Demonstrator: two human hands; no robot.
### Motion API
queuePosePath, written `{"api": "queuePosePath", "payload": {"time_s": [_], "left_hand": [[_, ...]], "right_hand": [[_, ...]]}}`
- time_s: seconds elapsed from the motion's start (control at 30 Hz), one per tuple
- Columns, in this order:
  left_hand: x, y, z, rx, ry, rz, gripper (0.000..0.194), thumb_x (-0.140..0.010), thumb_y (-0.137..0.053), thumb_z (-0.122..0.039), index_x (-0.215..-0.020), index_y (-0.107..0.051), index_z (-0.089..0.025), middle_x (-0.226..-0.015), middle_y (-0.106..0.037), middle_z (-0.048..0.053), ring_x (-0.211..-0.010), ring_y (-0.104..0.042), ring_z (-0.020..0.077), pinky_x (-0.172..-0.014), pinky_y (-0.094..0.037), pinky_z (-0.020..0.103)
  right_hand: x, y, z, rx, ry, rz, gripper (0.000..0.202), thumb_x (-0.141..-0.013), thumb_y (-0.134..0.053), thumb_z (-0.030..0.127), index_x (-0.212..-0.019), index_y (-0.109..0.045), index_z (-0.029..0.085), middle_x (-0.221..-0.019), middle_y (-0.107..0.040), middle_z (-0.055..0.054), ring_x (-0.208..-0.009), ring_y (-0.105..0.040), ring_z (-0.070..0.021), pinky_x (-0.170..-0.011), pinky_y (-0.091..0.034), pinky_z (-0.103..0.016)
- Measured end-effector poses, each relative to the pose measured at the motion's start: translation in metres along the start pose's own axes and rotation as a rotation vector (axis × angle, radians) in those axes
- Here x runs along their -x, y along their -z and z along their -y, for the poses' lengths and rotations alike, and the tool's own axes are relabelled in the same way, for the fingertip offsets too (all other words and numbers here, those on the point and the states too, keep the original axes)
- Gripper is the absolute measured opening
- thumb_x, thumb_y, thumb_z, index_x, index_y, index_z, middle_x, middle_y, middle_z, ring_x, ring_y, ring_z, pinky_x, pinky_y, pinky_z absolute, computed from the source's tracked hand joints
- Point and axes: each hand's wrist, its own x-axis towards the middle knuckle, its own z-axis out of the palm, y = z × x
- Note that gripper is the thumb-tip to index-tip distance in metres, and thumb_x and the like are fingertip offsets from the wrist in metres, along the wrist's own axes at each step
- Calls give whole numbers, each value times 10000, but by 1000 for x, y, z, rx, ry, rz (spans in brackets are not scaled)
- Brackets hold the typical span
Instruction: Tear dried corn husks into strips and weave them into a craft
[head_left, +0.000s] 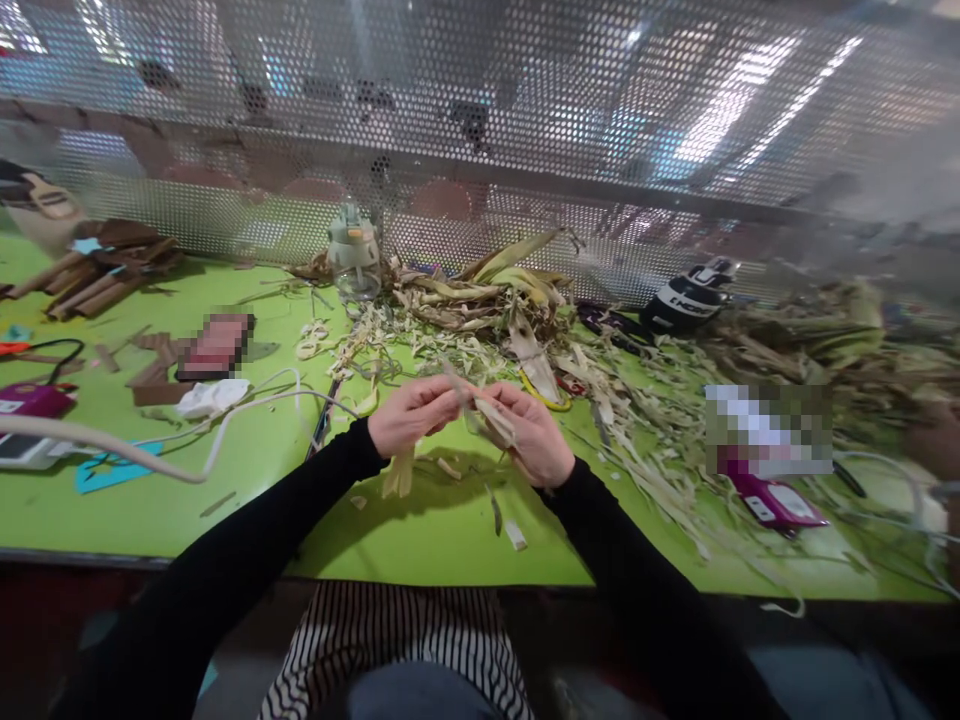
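Note:
My left hand point(414, 414) and my right hand point(538, 440) meet above the near middle of the green table point(450, 550). Both are closed on a pale dried leaf strip point(496, 420), their fingertips pinching it close together. Part of the strip lies along my right palm, and a paler end point(399, 474) hangs below my left hand. Blur hides the exact edges between the fingers. Under the hands lie small plant scraps point(516, 536). Just beyond them is a heap of dried leaves point(480, 298) with many shredded strips around it.
A clear drink bottle point(354, 255) and a black bottle point(688, 297) stand against the perforated metal screen point(420, 130). Leftward are a phone point(217, 345), a white cable point(225, 425), and brown rolled pieces point(97, 270). A purple device point(776, 498) lies right, near another person's hand point(934, 440).

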Motion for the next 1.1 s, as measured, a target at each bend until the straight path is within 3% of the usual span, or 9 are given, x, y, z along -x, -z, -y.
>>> {"api": "queuePosePath", "payload": {"time_s": [0.1, 0.2, 0.37, 0.57, 0.7, 0.83, 0.9, 1.0, 1.1], "left_hand": [[1, 7, -9, -144, 18, 174, 336, -872, -489, -432, -883, -641, -132, -590, -444, -25, -498, -372, 64, -480, -304, 194], [-1, 10, -18, -405, -69, 226, 272, -885, -469, -352, -843, -624, -132, -768, -570, 32, -681, -500, 107, -655, -392, 227], [-4, 5, -19, -569, -75, 263, 294, -909, -388, -330, -762, -560, -143, -705, -508, 8, -662, -461, 111, -646, -374, 230], [-1, -2, -11, -343, -13, 41, 333, -909, -408, -410, -860, -596, -139, -696, -516, 5, -608, -431, 99, -590, -363, 220], [0, -5, -12, -488, -60, -80, 314, -913, -410, -388, -859, -611, -152, -695, -548, 4, -629, -472, 103, -607, -366, 213], [1, -8, -9, -806, -135, 189, 327, -930, -356, -355, -829, -603, -167, -728, -591, 23, -661, -526, 116, -623, -373, 215], [2, -10, -4, -1040, -147, 236, 333, -932, -340, -356, -852, -607, -175, -733, -604, 35, -622, -515, 123, -549, -320, 221], [3, -15, 4, -1370, -131, 88, 352, -942, -303, -324, -847, -604, -170, -713, -602, 55, -565, -474, 138, -478, -197, 254], [3, -18, 6, -1395, -96, -120, 366, -953, -263, -290, -859, -593, -165, -748, -603, 64, -582, -481, 143, -486, -219, 262]], "right_hand": [[3, 4, 9, 148, 75, 31, 303, -750, -666, 456, -719, -578, 167, -506, -387, 69, -412, -252, -42, -389, -177, -190], [2, 7, 13, 287, 151, 78, 299, -756, -663, 446, -706, -605, 157, -585, -506, 26, -492, -388, -64, -456, -303, -195], [1, 17, 2, 340, 225, 91, 297, -759, -658, 458, -812, -634, 167, -641, -566, 0, -562, -491, -99, -522, -387, -217], [10, 21, 1, 500, 389, 70, 251, -853, -557, 390, -868, -663, 162, -632, -572, -2, -510, -454, -90, -484, -361, -212], [7, 23, 6, 560, 419, -20, 245, -863, -543, 370, -775, -639, 163, -688, -598, -17, -607, -517, -114, -556, -402, -220], [0, 30, 16, 658, 332, 84, 269, -844, -561, 418, -752, -608, 170, -631, -554, 3, -546, -470, -102, -512, -358, -214], [0, 30, 24, 806, 330, 162, 253, -850, -557, 395, -731, -594, 175, -588, -522, 20, -507, -428, -89, -495, -315, -210], [9, 19, 34, 1108, 397, 130, 216, -883, -518, 315, -729, -579, 176, -583, -535, 16, -503, -420, -88, -508, -267, -223], [19, 1, 28, 1326, 479, -30, 238, -928, -445, 284, -775, -588, 170, -602, -569, -7, -478, -401, -94, -491, -222, -250]]}}
